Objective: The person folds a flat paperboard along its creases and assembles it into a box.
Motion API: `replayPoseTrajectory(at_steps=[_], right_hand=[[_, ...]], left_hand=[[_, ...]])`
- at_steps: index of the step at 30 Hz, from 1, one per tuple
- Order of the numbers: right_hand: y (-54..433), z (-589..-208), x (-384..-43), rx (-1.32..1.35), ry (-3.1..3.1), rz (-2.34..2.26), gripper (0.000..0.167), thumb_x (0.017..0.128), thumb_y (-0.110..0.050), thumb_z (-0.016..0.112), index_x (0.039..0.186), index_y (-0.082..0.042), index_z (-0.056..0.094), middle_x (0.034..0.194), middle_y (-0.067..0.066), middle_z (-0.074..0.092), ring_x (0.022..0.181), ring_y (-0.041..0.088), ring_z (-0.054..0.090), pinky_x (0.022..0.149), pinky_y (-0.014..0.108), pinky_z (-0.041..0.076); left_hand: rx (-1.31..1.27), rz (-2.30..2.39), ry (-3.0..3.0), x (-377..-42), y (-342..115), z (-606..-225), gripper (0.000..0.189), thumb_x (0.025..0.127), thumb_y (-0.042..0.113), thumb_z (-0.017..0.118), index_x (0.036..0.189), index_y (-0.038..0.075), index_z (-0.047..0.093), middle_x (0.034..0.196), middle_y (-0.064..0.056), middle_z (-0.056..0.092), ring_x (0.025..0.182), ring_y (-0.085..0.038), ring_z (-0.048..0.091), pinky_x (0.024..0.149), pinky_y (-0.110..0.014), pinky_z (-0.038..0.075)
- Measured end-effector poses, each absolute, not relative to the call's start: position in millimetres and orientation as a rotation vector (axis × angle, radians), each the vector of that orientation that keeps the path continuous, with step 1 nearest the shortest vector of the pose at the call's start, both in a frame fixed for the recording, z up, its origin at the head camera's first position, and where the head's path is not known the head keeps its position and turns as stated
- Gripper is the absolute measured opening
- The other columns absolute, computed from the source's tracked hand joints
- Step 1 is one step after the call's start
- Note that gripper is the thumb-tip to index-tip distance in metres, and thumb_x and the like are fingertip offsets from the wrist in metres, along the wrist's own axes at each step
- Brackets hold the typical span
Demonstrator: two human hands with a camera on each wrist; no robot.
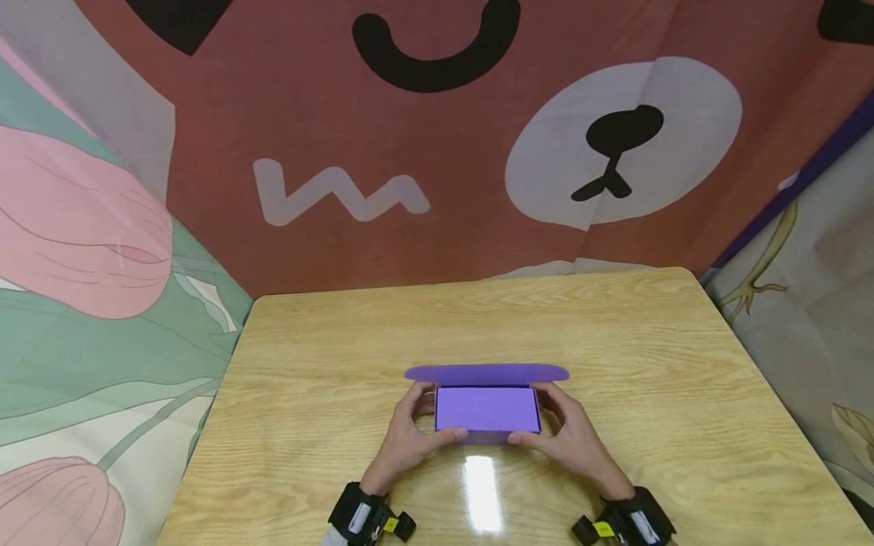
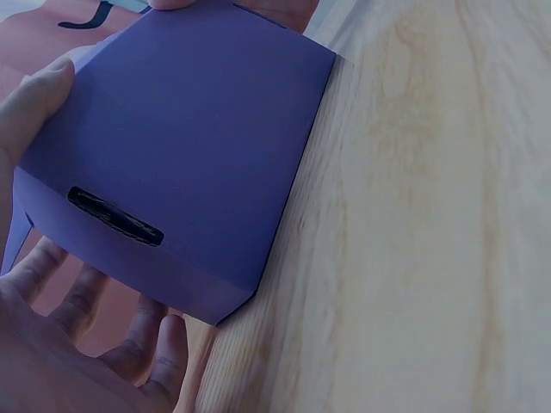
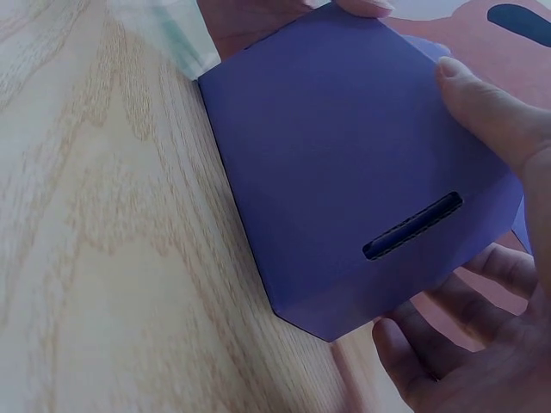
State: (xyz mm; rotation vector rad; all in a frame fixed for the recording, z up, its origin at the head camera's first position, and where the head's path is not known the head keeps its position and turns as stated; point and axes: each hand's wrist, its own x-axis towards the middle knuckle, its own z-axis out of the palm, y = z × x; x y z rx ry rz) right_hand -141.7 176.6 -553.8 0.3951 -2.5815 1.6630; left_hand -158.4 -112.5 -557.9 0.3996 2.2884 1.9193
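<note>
A purple cardboard box (image 1: 488, 410) sits on the table with its lid flap (image 1: 486, 374) raised along the far edge. A flat, lighter violet surface fills the top opening; whether it is contents or an inner panel I cannot tell. My left hand (image 1: 410, 434) holds the left end, thumb on the front wall and fingers around the side. At the opposite end, my right hand (image 1: 572, 434) grips it the same way. A dark slot in the front wall (image 2: 176, 120) shows near the left end in the left wrist view, and the right wrist view shows another in the front wall (image 3: 336, 146).
The light wood table (image 1: 328, 341) extends around the box on all sides. Behind it hangs a brown cloth (image 1: 464, 250) with cartoon shapes, and a floral cloth (image 1: 102, 364) is on the left. A bright light reflection lies just in front of the box.
</note>
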Motion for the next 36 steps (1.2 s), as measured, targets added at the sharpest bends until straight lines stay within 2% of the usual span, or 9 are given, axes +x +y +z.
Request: replayPoseTrajectory(at_steps=[10,16,22,25,27,29,31,33,36], right_hand=[[178,-555,-144,0.357,-2.584,1.659,0.069,0.068,-0.027,0.092,0.128,-0.020,0.057,0.120,-0.001,0.066,0.110,0.010,0.062,0.100,0.032,0.052],[178,-554,-146,0.347,-2.618,1.661,0.078,0.069,-0.031,0.091,0.136,-0.030,0.052,0.130,-0.004,0.062,0.117,0.012,0.060,0.104,0.029,0.049],[180,-554,-145,0.359,-2.626,1.651,0.082,0.071,-0.032,0.089,0.141,-0.034,0.046,0.132,-0.004,0.061,0.120,0.018,0.059,0.105,0.041,0.049],[183,-553,-143,0.386,-2.619,1.661,0.086,0.074,-0.029,0.088,0.146,-0.032,0.039,0.133,-0.001,0.059,0.117,0.019,0.060,0.102,0.044,0.050],[188,-552,-141,0.418,-2.583,1.687,0.094,0.076,-0.023,0.087,0.151,-0.028,0.031,0.134,0.004,0.059,0.116,0.019,0.060,0.099,0.042,0.051],[194,-549,-141,0.441,-2.517,1.718,0.098,0.077,-0.014,0.084,0.155,-0.023,0.025,0.136,0.011,0.056,0.115,0.016,0.060,0.097,0.037,0.052],[202,-544,-143,0.451,-2.439,1.711,0.100,0.077,-0.005,0.082,0.156,-0.019,0.022,0.137,0.015,0.055,0.117,0.013,0.059,0.095,0.032,0.051],[206,-536,-147,0.453,-2.378,1.652,0.096,0.076,0.000,0.081,0.154,-0.018,0.027,0.135,0.015,0.054,0.117,0.011,0.058,0.093,0.026,0.051],[207,-524,-152,0.448,-2.335,1.488,0.084,0.075,-0.001,0.083,0.146,-0.019,0.042,0.128,0.007,0.059,0.112,0.013,0.060,0.089,0.021,0.049]], left_hand=[[0.444,1.926,2.262,-164,-112,-556,0.077,0.071,0.019,0.090,0.137,0.031,0.051,0.129,0.001,0.062,0.113,-0.021,0.065,0.096,-0.038,0.053],[0.471,1.916,2.257,-166,-113,-555,0.081,0.071,0.018,0.090,0.139,0.032,0.049,0.131,0.003,0.061,0.113,-0.020,0.064,0.097,-0.039,0.053],[0.476,1.888,2.258,-166,-111,-551,0.082,0.071,0.018,0.090,0.140,0.034,0.048,0.131,0.002,0.061,0.113,-0.021,0.064,0.098,-0.041,0.052],[0.448,1.818,2.303,-164,-113,-547,0.083,0.071,0.027,0.090,0.140,0.037,0.046,0.134,0.003,0.059,0.117,-0.022,0.062,0.102,-0.044,0.050],[0.424,1.761,2.348,-161,-117,-543,0.082,0.071,0.034,0.089,0.140,0.038,0.045,0.136,0.003,0.057,0.122,-0.025,0.059,0.105,-0.047,0.047],[0.407,1.758,2.383,-160,-124,-539,0.084,0.073,0.035,0.088,0.142,0.035,0.042,0.140,0.001,0.054,0.127,-0.028,0.057,0.108,-0.050,0.045],[0.400,1.823,2.408,-161,-132,-535,0.083,0.076,0.029,0.086,0.144,0.030,0.039,0.143,-0.004,0.052,0.129,-0.032,0.055,0.110,-0.053,0.043],[0.417,1.914,2.447,-165,-139,-530,0.079,0.080,0.021,0.083,0.145,0.023,0.038,0.142,-0.009,0.052,0.130,-0.034,0.054,0.109,-0.055,0.042],[0.476,1.985,2.561,-172,-144,-523,0.071,0.082,0.014,0.081,0.142,0.018,0.042,0.138,-0.008,0.055,0.127,-0.031,0.056,0.106,-0.054,0.044]])
